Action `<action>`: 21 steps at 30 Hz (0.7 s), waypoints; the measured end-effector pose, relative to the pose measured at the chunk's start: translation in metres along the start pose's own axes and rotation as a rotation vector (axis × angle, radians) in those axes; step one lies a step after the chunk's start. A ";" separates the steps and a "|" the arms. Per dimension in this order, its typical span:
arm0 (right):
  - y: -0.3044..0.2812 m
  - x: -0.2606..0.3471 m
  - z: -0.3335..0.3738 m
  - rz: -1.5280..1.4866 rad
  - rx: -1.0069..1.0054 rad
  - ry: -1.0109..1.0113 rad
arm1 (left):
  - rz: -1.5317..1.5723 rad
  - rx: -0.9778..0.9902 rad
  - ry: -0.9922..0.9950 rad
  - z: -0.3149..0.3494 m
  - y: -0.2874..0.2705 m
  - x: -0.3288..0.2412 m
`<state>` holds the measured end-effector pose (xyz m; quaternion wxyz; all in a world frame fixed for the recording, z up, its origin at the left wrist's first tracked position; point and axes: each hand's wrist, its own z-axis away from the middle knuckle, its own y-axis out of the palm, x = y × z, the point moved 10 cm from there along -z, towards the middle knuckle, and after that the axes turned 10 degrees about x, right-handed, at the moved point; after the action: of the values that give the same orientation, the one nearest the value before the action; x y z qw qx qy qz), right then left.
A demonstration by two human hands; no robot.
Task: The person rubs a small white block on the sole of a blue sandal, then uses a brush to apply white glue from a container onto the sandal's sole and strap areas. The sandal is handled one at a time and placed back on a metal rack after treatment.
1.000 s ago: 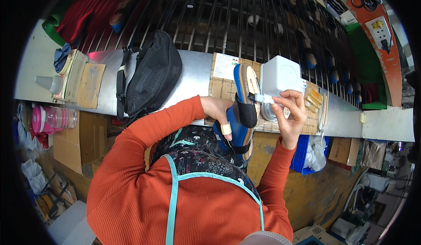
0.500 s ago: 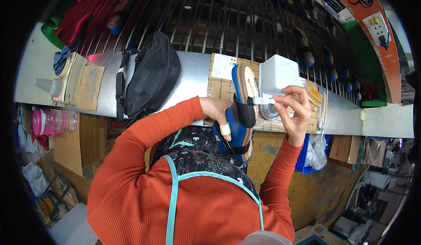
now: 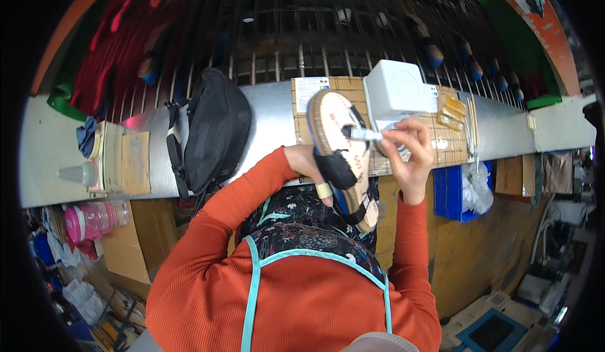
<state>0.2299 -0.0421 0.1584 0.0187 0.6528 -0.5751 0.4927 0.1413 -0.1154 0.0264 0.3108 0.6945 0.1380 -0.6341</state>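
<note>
My left hand (image 3: 304, 163), with yellowish tape round its thumb, is closed on the left side of a sandal (image 3: 329, 114). The sandal has a cork-brown edge, a pale face with red marks turned up toward me, and black straps; its lower end hangs over my lap. Between the thumb and fingers of my right hand (image 3: 411, 153) is a small pale-handled brush (image 3: 367, 134). The brush's dark tip meets the pale face of the sandal, or lies just over it. Behind my right fingers, a round metal-looking container is mostly hidden.
A white box-shaped container (image 3: 396, 90) stands on cardboard (image 3: 302, 125) beyond the sandal. Yellowish blocks (image 3: 451, 114) and thin sticks lie right. A black mesh bag (image 3: 217, 131) rests left on the metal bench. Dark rods line the far side; a blue bin (image 3: 449, 194) sits below right.
The sandal has turned in my left hand, so its pale face shows instead of its blue side. My right hand has moved slightly left with the brush, and the whole view has shifted.
</note>
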 end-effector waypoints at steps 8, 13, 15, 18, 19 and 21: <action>-0.065 -0.054 0.076 0.543 -0.040 0.441 | -0.114 -0.197 0.388 0.051 -0.028 -0.055; -0.052 -0.055 0.067 0.914 -0.030 0.301 | 0.374 -0.487 0.870 0.084 -0.050 -0.089; -0.047 -0.056 0.062 0.934 -0.018 0.262 | 0.678 -0.070 0.875 0.067 -0.032 -0.102; -0.042 -0.055 0.055 0.982 0.022 0.218 | 0.834 -0.123 0.926 0.072 -0.040 -0.107; -0.041 -0.054 0.053 1.006 0.042 0.203 | 0.811 -0.263 0.894 0.078 -0.046 -0.103; -0.040 -0.055 0.053 0.995 0.091 0.202 | 0.661 -0.560 0.596 0.088 -0.049 -0.083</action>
<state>0.3018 -0.0197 0.1167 -0.1908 0.2492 -0.7896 0.5272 0.0296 -0.1150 0.0936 0.6152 0.7416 0.1581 -0.2160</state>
